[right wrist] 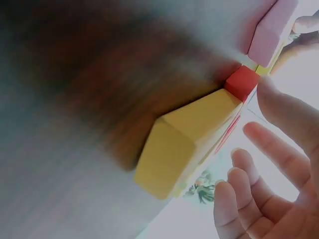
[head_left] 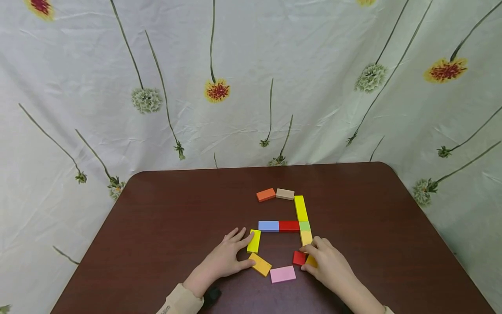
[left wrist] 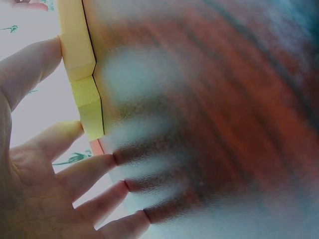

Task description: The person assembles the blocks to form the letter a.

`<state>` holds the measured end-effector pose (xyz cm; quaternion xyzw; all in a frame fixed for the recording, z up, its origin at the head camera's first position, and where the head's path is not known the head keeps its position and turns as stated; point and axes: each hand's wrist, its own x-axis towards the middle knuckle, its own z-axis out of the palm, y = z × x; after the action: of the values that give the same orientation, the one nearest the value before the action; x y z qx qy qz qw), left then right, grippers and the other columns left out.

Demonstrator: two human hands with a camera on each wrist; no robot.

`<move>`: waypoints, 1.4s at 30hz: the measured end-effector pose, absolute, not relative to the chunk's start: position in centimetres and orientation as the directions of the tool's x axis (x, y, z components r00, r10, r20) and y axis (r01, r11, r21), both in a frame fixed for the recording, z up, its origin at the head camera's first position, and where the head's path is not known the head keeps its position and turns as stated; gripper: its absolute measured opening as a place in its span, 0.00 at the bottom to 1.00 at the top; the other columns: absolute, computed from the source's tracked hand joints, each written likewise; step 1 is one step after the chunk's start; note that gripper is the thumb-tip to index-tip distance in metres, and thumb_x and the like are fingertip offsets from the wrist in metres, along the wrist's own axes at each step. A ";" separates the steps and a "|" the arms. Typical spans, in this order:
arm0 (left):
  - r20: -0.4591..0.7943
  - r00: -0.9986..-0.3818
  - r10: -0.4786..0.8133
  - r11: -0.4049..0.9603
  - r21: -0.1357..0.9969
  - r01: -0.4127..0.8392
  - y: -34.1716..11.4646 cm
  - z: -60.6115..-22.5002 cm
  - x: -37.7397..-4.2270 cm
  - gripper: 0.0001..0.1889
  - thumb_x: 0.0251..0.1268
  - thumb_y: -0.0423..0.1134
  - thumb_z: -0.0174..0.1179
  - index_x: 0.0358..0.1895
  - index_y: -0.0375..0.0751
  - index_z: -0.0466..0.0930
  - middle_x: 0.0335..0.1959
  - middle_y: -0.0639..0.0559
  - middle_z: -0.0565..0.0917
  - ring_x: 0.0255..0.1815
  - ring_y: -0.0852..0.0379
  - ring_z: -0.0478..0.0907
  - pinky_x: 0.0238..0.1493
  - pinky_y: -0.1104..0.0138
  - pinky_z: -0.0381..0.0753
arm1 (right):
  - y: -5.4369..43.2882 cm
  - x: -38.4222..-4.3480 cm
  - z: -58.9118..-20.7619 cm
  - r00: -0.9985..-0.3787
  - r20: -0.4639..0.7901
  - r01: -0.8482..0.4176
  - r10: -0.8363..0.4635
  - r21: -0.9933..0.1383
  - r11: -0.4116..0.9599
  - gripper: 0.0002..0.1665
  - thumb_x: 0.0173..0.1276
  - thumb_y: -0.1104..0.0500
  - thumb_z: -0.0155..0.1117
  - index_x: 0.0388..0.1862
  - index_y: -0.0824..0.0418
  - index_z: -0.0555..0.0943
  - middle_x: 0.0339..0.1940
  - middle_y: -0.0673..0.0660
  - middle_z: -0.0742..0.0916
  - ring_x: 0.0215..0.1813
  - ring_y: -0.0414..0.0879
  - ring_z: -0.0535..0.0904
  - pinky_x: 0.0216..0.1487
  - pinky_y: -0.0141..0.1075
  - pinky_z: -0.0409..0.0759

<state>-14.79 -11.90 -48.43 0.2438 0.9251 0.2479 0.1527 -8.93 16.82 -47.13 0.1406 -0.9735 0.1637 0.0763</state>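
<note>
Yellow block (head_left: 254, 241) at the index finger of the spread left hand (head_left: 228, 257), orange block (head_left: 260, 264) at its thumb, pink block (head_left: 283, 274) between the hands, small red block (head_left: 299, 258) by the right hand's (head_left: 329, 264) thumb, whether pinched I cannot tell, amber block (head_left: 311, 261) partly beneath.

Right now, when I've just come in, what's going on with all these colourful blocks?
Someone has both hands at blocks on a brown table. The left hand touches a yellow block with a finger and an orange block with its thumb. The right hand is at a small red block; I can't tell if it's pinching it. A pink block lies between the hands. Farther back, a blue block meets another red block.
</note>
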 end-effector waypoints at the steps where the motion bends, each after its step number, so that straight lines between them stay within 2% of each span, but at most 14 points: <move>1: -0.163 -0.834 0.527 0.758 0.534 0.374 -11.9 -48.4 -14.8 0.40 0.60 0.54 0.67 0.73 0.43 0.66 0.75 0.34 0.62 0.77 0.31 0.54 0.68 0.36 0.61 | 16.7 -9.1 -47.1 -0.946 0.185 -0.310 -0.264 -0.288 0.906 0.22 0.44 0.53 0.84 0.40 0.53 0.88 0.29 0.45 0.74 0.36 0.39 0.67 0.31 0.28 0.71; 6: -0.168 -0.833 0.528 0.759 0.533 0.373 -11.9 -48.5 -14.8 0.40 0.60 0.55 0.67 0.73 0.44 0.66 0.75 0.35 0.62 0.77 0.32 0.54 0.68 0.36 0.61 | 16.0 -9.7 -47.1 -0.944 0.128 -0.329 -0.305 -0.259 0.908 0.23 0.44 0.52 0.84 0.42 0.54 0.89 0.27 0.45 0.71 0.34 0.39 0.64 0.28 0.27 0.65; 13: -0.174 -0.833 0.525 0.763 0.529 0.371 -11.8 -48.4 -14.7 0.40 0.60 0.55 0.67 0.73 0.44 0.66 0.75 0.35 0.62 0.77 0.32 0.54 0.68 0.36 0.62 | 15.8 -9.8 -47.1 -0.951 0.085 -0.310 -0.298 -0.257 0.915 0.23 0.43 0.53 0.84 0.42 0.56 0.90 0.27 0.45 0.71 0.34 0.39 0.64 0.29 0.27 0.66; 31: -0.169 -0.835 0.524 0.763 0.529 0.372 -11.9 -48.5 -14.8 0.40 0.60 0.55 0.67 0.73 0.44 0.65 0.76 0.35 0.62 0.77 0.32 0.53 0.68 0.36 0.63 | 16.0 -9.8 -46.9 -0.950 0.081 -0.313 -0.302 -0.282 0.907 0.23 0.43 0.54 0.84 0.41 0.56 0.90 0.28 0.45 0.72 0.33 0.39 0.64 0.29 0.27 0.66; 38: -0.169 -0.835 0.524 0.761 0.533 0.370 -11.9 -48.5 -14.8 0.40 0.60 0.55 0.67 0.73 0.44 0.65 0.76 0.35 0.61 0.77 0.32 0.53 0.68 0.36 0.61 | 16.5 -9.7 -46.7 -0.957 0.101 -0.288 -0.270 -0.301 0.909 0.26 0.42 0.52 0.85 0.43 0.56 0.88 0.30 0.45 0.74 0.36 0.38 0.66 0.32 0.27 0.71; 42: -0.168 -0.835 0.525 0.760 0.535 0.370 -11.9 -48.4 -14.8 0.40 0.60 0.54 0.67 0.73 0.44 0.66 0.75 0.35 0.62 0.77 0.32 0.53 0.69 0.35 0.60 | 17.1 -9.3 -46.2 -0.974 0.088 -0.227 -0.210 -0.327 0.917 0.24 0.41 0.53 0.86 0.39 0.54 0.85 0.31 0.44 0.76 0.37 0.38 0.68 0.37 0.31 0.77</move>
<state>-14.82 -11.88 -48.44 0.2417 0.9250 0.2484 0.1559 -9.29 17.14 -46.19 0.1116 -0.9787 0.1702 0.0254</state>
